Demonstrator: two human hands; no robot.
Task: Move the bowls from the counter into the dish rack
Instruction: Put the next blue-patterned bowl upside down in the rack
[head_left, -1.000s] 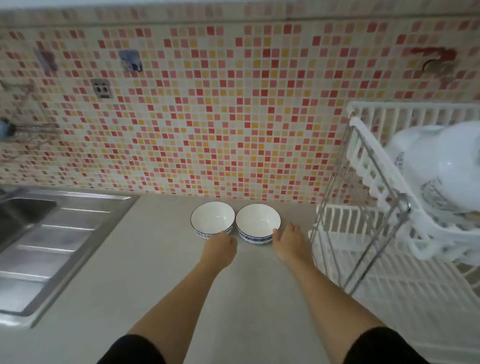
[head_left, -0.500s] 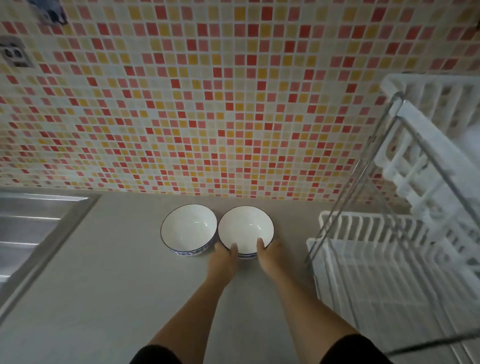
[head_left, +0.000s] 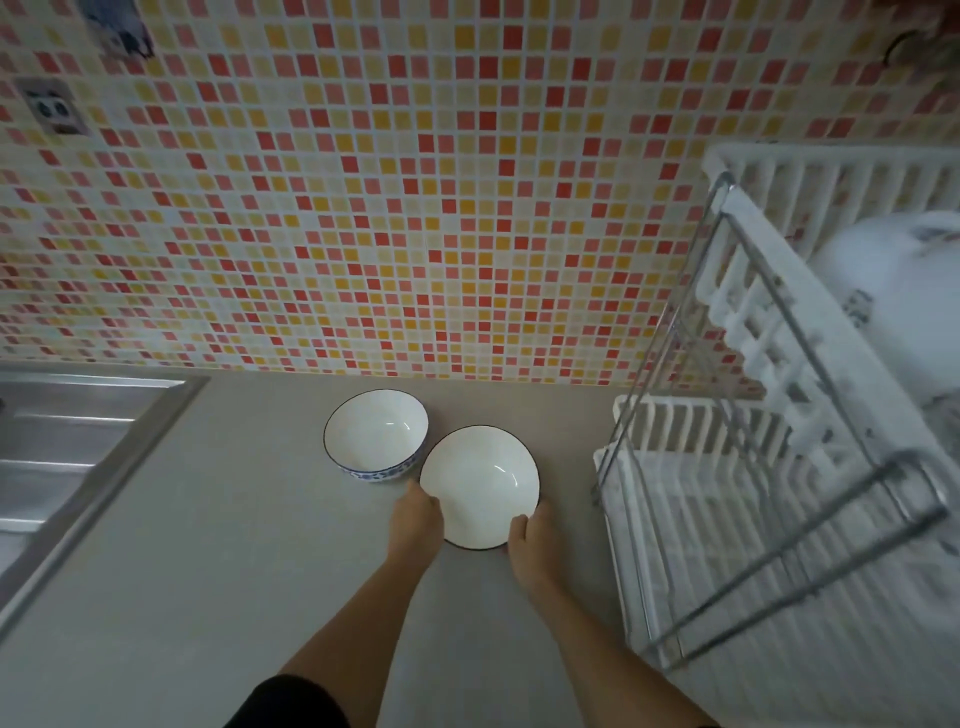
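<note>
Two white bowls with dark rims are near the tiled wall. The left bowl (head_left: 375, 436), with a blue pattern outside, rests on the grey counter (head_left: 208, 545). The right bowl (head_left: 480, 480) is raised off the counter and tipped toward me, held at its near rim by both hands: my left hand (head_left: 415, 519) on the lower left edge, my right hand (head_left: 532, 540) on the lower right edge. The two-tier dish rack (head_left: 769, 467), white slats on a chrome frame, stands to the right.
A steel sink drainboard (head_left: 67, 441) lies at the left. White crockery (head_left: 904, 291) sits blurred in the rack's upper tier. A wall socket (head_left: 52, 111) is at upper left on the mosaic tiles.
Both hands closed on the right bowl's rim and lifted it toward me, away from the left bowl. The camera view has shifted closer and down.
</note>
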